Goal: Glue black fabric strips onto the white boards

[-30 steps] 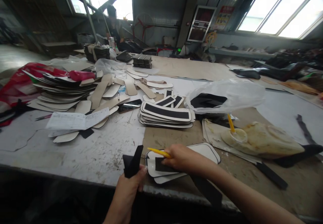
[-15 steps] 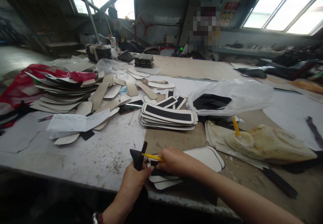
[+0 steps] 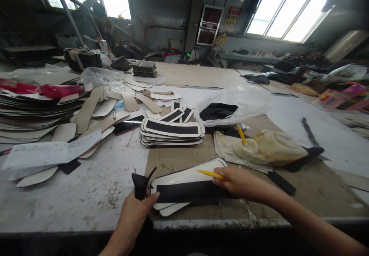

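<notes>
My left hand (image 3: 141, 206) is closed around folded black strips (image 3: 139, 183) at the left end of a few white panels (image 3: 184, 174), its thumb on a black band (image 3: 184, 192). That band lies lengthwise across the top panel. My right hand (image 3: 235, 181) grips a yellow stick (image 3: 210, 173) that points left, and its fingers touch the band's right part. Behind the hands sits a stack of white curved pieces with black centres (image 3: 173, 129).
To the right, a second yellow stick (image 3: 241, 133) stands in a small cup (image 3: 249, 146) beside a stained yellowish bag (image 3: 276, 148). A clear plastic bag (image 3: 250, 102) holds black material. Papers (image 3: 40, 154), a phone (image 3: 128, 125) and stacked panels (image 3: 31, 113) lie left.
My right hand has moved right, away from my left hand, with the yellow stick. More of the black band and top panel shows between the hands. The view has turned right.
</notes>
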Motion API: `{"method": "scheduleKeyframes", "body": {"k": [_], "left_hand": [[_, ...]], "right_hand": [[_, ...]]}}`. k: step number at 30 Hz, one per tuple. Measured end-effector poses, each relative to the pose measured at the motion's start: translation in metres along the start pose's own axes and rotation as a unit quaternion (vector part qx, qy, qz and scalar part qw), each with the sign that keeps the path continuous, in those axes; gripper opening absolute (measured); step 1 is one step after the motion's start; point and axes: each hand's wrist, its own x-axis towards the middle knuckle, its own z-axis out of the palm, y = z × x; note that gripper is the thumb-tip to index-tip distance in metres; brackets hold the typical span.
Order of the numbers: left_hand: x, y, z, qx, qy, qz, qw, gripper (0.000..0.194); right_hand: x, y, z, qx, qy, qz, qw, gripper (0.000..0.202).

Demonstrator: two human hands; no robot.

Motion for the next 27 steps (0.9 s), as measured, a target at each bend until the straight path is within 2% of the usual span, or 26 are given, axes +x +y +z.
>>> {"method": "scheduleKeyframes", "body": {"k": [4, 7, 15, 21, 27], "left_hand": [[-0.005, 0.002, 0.002, 0.003, 0.023, -0.009, 1.000, 0.031], [-0.006, -0.002, 0.004, -0.019, 0.042, -0.003, 0.999, 0.033], [-0.007, -0.008, 0.006, -0.064, 0.038, -0.020, 0.997, 0.038], [-0.012, -0.001, 0.011, -0.060, 0.082, -0.019, 0.995, 0.037], [-0.007, -0.006, 0.009, -0.027, 0.074, -0.022, 0.997, 0.037]], "right_hand": [[0.004, 0.002, 0.000, -0.035, 0.072, 0.040, 0.996, 0.022], [0.012, -0.002, 0.002, -0.073, 0.099, 0.052, 0.991, 0.017], [0.021, 0.003, 0.008, -0.094, 0.105, 0.052, 0.989, 0.020], [0.025, 0.006, 0.011, -0.080, 0.108, 0.057, 0.989, 0.025], [0.010, 0.020, 0.006, -0.068, 0.146, 0.096, 0.982, 0.019]]}}
